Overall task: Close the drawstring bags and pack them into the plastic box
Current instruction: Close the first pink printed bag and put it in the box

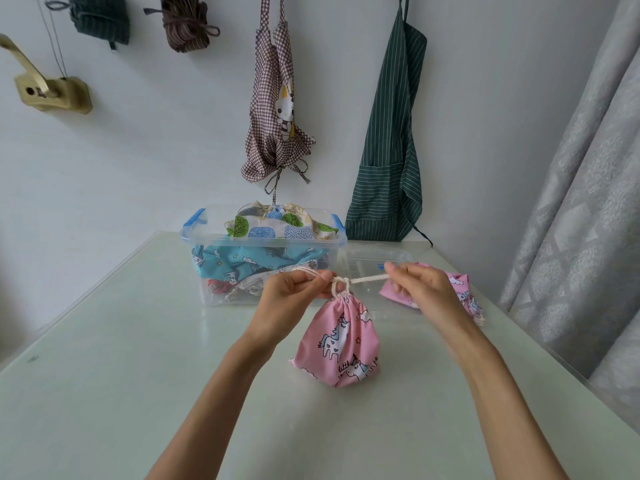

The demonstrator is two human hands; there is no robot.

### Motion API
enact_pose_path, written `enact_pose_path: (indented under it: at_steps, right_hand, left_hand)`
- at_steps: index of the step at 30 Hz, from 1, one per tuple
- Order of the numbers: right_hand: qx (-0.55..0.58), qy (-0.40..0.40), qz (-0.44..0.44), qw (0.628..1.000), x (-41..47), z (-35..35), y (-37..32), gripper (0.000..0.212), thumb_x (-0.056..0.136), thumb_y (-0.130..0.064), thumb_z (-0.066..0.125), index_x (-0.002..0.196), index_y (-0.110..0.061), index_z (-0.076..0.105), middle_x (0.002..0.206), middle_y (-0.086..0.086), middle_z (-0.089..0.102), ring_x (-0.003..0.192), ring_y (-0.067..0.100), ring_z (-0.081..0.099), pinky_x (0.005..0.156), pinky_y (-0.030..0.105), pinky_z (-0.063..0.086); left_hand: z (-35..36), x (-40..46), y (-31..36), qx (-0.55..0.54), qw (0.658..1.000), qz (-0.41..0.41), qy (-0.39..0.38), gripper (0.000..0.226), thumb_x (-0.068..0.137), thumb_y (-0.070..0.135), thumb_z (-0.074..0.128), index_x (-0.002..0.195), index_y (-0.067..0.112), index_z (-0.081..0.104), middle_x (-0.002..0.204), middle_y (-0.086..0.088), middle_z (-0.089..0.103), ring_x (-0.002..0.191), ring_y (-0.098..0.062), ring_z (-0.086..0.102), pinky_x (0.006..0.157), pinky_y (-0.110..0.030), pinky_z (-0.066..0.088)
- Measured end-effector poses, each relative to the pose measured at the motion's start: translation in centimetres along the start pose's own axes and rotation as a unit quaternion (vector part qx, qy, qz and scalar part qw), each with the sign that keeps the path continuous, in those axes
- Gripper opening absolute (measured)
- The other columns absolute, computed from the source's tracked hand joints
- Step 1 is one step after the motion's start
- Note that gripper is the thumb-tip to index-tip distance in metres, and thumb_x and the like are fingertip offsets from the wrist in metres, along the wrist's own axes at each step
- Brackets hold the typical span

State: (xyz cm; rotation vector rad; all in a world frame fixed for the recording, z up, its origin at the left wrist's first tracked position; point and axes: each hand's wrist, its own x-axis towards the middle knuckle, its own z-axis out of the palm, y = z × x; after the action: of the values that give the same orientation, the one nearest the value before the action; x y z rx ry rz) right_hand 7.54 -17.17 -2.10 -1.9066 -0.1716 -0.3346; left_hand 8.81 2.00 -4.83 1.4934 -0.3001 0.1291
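A pink unicorn drawstring bag (341,344) hangs just above the table, its mouth gathered tight under a knot of cream cord (341,284). My left hand (292,294) pinches the cord on the left of the knot. My right hand (420,284) pulls the other cord end out to the right. Behind them stands the clear plastic box (194,237) with blue latches, filled with several closed bags; a white tree-print bag (277,225) lies on top. A second pink bag (462,289) lies on the table, partly hidden by my right hand.
The box's clear lid (374,259) lies flat to the right of the box. Aprons hang on the wall behind, a checked one (277,116) and a green striped one (388,161). A grey curtain (581,202) borders the table's right edge.
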Motion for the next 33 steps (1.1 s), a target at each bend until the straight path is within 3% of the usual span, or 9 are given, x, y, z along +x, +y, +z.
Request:
enact_pose_path:
  at_steps: [2, 4, 7, 12, 15, 21, 25, 29, 33]
  right_hand:
    - [0.212, -0.050, 0.018, 0.976, 0.0, 0.5, -0.5, 0.028, 0.086, -0.030, 0.054, 0.061, -0.017, 0.053, 0.071, -0.007, 0.063, 0.073, 0.004, 0.054, 0.081, 0.028, 0.040]
    - [0.420, -0.103, 0.055, 0.900, 0.0, 1.4, -0.9, 0.023, 0.086, -0.028, 0.051, 0.067, -0.016, 0.054, 0.094, 0.002, 0.071, 0.095, 0.012, 0.062, 0.093, 0.031, 0.046]
    - [0.536, -0.090, 0.101, 0.834, 0.0, 2.5, -1.0, 0.026, 0.091, -0.027, 0.048, 0.068, -0.016, 0.052, 0.082, 0.004, 0.068, 0.090, 0.017, 0.067, 0.092, 0.030, 0.051]
    - [0.524, 0.013, 0.140, 0.840, 0.3, 2.0, 0.0, 0.031, 0.096, -0.023, 0.045, 0.066, -0.016, 0.044, 0.056, -0.002, 0.050, 0.060, 0.012, 0.058, 0.082, 0.029, 0.050]
    - [0.504, 0.046, 0.164, 0.847, 0.3, 1.8, 0.8, 0.032, 0.096, -0.022, 0.045, 0.064, -0.017, 0.040, 0.051, -0.004, 0.044, 0.054, 0.011, 0.052, 0.078, 0.027, 0.049]
    - [0.392, 0.009, 0.200, 0.898, 0.5, 1.5, 1.9, 0.034, 0.096, -0.021, 0.044, 0.063, -0.017, 0.038, 0.049, -0.003, 0.040, 0.047, 0.010, 0.049, 0.071, 0.027, 0.046]
    - [0.406, 0.027, 0.188, 0.894, 0.3, 1.1, 2.0, 0.033, 0.096, -0.021, 0.043, 0.064, -0.017, 0.039, 0.050, -0.003, 0.044, 0.048, 0.009, 0.051, 0.075, 0.028, 0.045]
    - [0.415, -0.033, 0.161, 0.895, 0.3, 0.2, 0.6, 0.032, 0.097, -0.021, 0.044, 0.065, -0.015, 0.042, 0.055, 0.000, 0.046, 0.054, 0.013, 0.054, 0.078, 0.031, 0.047]
    - [0.327, -0.104, 0.238, 0.908, 0.0, 0.9, 1.2, 0.030, 0.095, -0.021, 0.047, 0.065, -0.016, 0.045, 0.054, 0.000, 0.048, 0.053, 0.012, 0.056, 0.075, 0.031, 0.048]
  left_hand:
    - [0.1, -0.1, 0.0, -0.004, 1.000, -0.002, -0.010, 0.024, 0.093, 0.017, 0.054, 0.101, 0.002, 0.072, 0.095, -0.003, 0.075, 0.089, -0.008, 0.070, 0.076, -0.010, 0.050]
    - [0.3, -0.2, 0.2, -0.007, 1.000, -0.005, -0.016, 0.026, 0.095, 0.019, 0.052, 0.106, 0.006, 0.071, 0.097, -0.001, 0.075, 0.091, -0.005, 0.069, 0.076, -0.008, 0.049]
    - [0.4, 0.0, 0.4, -0.001, 0.999, -0.015, 0.050, 0.024, 0.090, 0.026, 0.059, 0.100, 0.010, 0.074, 0.091, 0.001, 0.075, 0.078, 0.005, 0.065, 0.067, -0.002, 0.044]
    - [0.1, 0.3, 0.3, 0.000, 0.987, -0.023, 0.159, 0.014, 0.083, 0.027, 0.069, 0.078, 0.016, 0.076, 0.073, 0.002, 0.072, 0.061, 0.010, 0.060, 0.059, -0.002, 0.044]
    - [0.2, 0.3, -0.1, 0.019, 0.988, -0.037, 0.152, 0.018, 0.084, 0.026, 0.067, 0.086, 0.011, 0.076, 0.077, -0.001, 0.074, 0.065, 0.003, 0.065, 0.069, -0.012, 0.048]
    - [0.1, 0.3, -0.5, 0.028, 0.990, -0.111, 0.087, 0.022, 0.093, 0.018, 0.056, 0.092, 0.003, 0.072, 0.071, 0.004, 0.071, 0.058, 0.006, 0.065, 0.065, -0.015, 0.048]
    - [0.3, 0.3, -0.2, 0.020, 0.990, -0.108, 0.089, 0.020, 0.087, 0.024, 0.064, 0.091, 0.008, 0.074, 0.080, 0.001, 0.073, 0.061, 0.006, 0.065, 0.075, -0.020, 0.051]
    - [-0.1, 0.3, 0.4, -0.098, 0.988, -0.103, 0.056, 0.018, 0.090, 0.021, 0.060, 0.095, 0.011, 0.073, 0.092, -0.004, 0.076, 0.087, -0.007, 0.071, 0.084, -0.020, 0.055]
    - [0.0, 0.4, 0.9, -0.228, 0.964, -0.136, 0.002, 0.023, 0.097, 0.015, 0.046, 0.102, 0.007, 0.067, 0.102, -0.006, 0.074, 0.095, -0.011, 0.070, 0.090, -0.024, 0.052]
